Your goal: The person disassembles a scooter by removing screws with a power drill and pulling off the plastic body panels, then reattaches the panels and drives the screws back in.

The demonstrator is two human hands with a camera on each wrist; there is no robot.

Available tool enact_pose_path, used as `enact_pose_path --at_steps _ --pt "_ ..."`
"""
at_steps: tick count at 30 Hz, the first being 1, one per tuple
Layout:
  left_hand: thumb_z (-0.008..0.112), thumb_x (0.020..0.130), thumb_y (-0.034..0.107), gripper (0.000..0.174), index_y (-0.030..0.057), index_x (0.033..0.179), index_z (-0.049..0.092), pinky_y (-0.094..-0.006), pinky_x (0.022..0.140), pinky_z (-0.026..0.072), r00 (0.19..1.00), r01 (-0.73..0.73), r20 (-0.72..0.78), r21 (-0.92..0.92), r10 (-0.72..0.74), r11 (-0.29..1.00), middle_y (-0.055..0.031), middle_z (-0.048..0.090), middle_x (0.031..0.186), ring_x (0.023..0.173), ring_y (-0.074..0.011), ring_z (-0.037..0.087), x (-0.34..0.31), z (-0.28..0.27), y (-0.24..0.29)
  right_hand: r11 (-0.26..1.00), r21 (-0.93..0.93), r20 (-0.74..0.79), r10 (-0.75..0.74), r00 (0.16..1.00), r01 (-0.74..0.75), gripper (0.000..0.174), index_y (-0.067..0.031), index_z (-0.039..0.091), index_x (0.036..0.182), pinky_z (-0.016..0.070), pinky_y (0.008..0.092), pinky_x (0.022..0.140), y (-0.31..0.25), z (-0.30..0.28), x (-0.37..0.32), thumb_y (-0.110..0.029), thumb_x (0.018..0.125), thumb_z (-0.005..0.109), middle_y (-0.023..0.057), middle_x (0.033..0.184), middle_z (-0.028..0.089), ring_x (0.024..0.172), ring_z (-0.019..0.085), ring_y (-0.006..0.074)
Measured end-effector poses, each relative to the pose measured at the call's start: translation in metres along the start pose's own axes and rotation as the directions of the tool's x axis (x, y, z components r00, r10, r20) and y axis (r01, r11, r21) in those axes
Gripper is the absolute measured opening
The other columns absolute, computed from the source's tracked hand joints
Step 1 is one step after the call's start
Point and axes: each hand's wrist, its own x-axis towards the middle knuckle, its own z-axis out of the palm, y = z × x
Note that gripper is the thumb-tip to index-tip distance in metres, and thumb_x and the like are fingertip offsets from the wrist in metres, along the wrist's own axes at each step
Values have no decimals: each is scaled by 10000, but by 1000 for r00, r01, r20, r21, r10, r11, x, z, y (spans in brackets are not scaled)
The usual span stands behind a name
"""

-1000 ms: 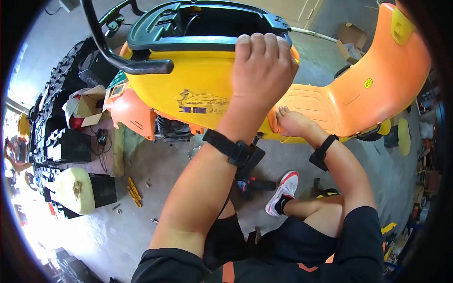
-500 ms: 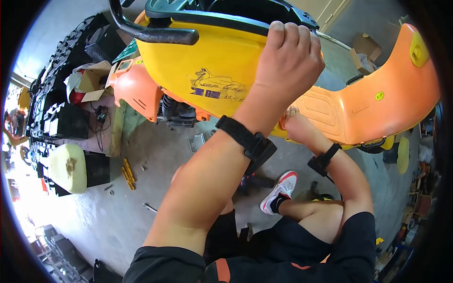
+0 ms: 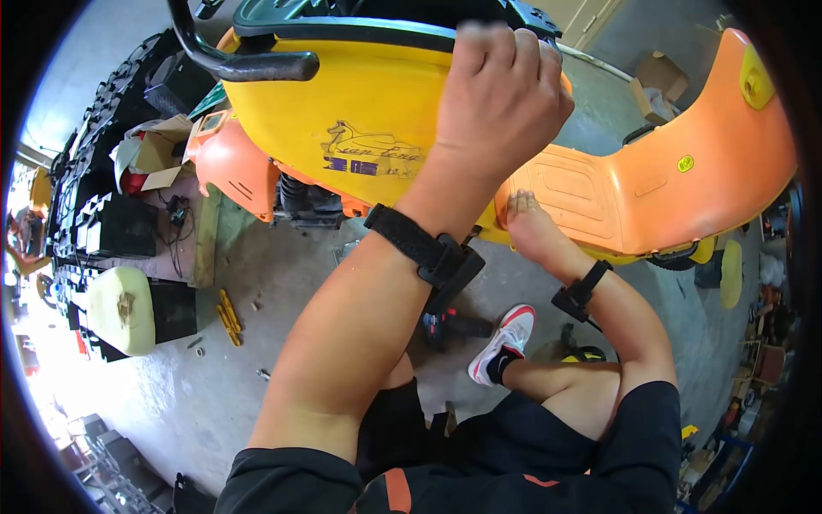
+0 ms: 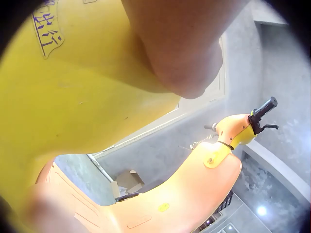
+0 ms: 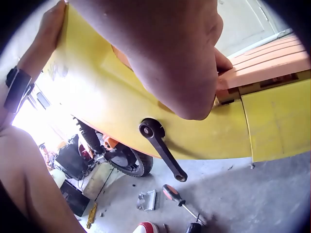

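Note:
My left hand (image 3: 505, 103) grips the black-edged top rim of the yellow body (image 3: 300, 111) of an orange and yellow scooter, fingers bent over the edge. Lower and to the right, my right hand (image 3: 533, 230) lies with extended fingers on the near edge of the orange footboard (image 3: 575, 199). In the right wrist view the right hand (image 5: 194, 63) is against the yellow side panel, its fingertips mostly hidden, above a black crank arm (image 5: 165, 155). The left wrist view has the left hand (image 4: 187, 63) over the yellow body, its fingers hidden.
The orange seat (image 3: 706, 163) rises at the right; a black handlebar (image 3: 248, 65) juts out upper left. On the floor lie a drill (image 3: 454, 327), yellow tools (image 3: 229, 317) and a screwdriver (image 5: 174, 195). Boxes and black batteries stand at the left.
The scooter first stood lower, then higher and further right in the head view, and has now shifted back left. My right hand's fingers, curled half a second ago, are straighter on the footboard edge.

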Motion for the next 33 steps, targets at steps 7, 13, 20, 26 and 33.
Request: enact_pose_path --at_steps 7,13,20,26,33 --pt "667 765 250 144 114 791 628 -418 869 418 997 -48 -63 -29 46 998 -50 555 780 800 -242 550 7 -5 -4 996 92 -11 -8 1000 9 505 184 509 1340 468 458 1123 8 -17 -7 -71 907 560 375 1358 573 1283 597 446" --pt "609 837 237 153 94 788 623 -411 887 436 996 -38 -77 -54 34 998 -57 524 765 813 -235 551 4 5 -4 986 160 -56 60 997 -50 440 91 560 1324 485 403 1094 15 -9 -23 -147 954 561 286 1364 610 1279 611 365" --pt "662 767 249 140 118 793 620 -419 891 419 995 -18 -94 -26 15 999 -47 560 798 827 -247 558 -2 3 -1 420 861 34 514 857 -286 323 -35 637 1274 580 397 842 67 -39 -31 -230 1025 571 157 1131 707 919 718 277" --pt "645 790 241 134 121 848 634 -425 929 434 996 38 84 -27 -36 999 -53 595 852 887 -252 584 5 -11 4 -767 566 806 438 399 -301 522 -74 490 1390 576 596 817 100 -37 -34 -346 973 648 212 1308 515 1037 611 390" --pt "637 808 231 149 113 897 642 -418 921 441 971 107 217 -37 -96 994 -53 628 892 897 -243 599 14 -25 7 -986 128 937 157 311 111 560 -153 351 1567 419 775 992 35 -67 -50 -372 1077 511 126 1604 314 1429 354 459"
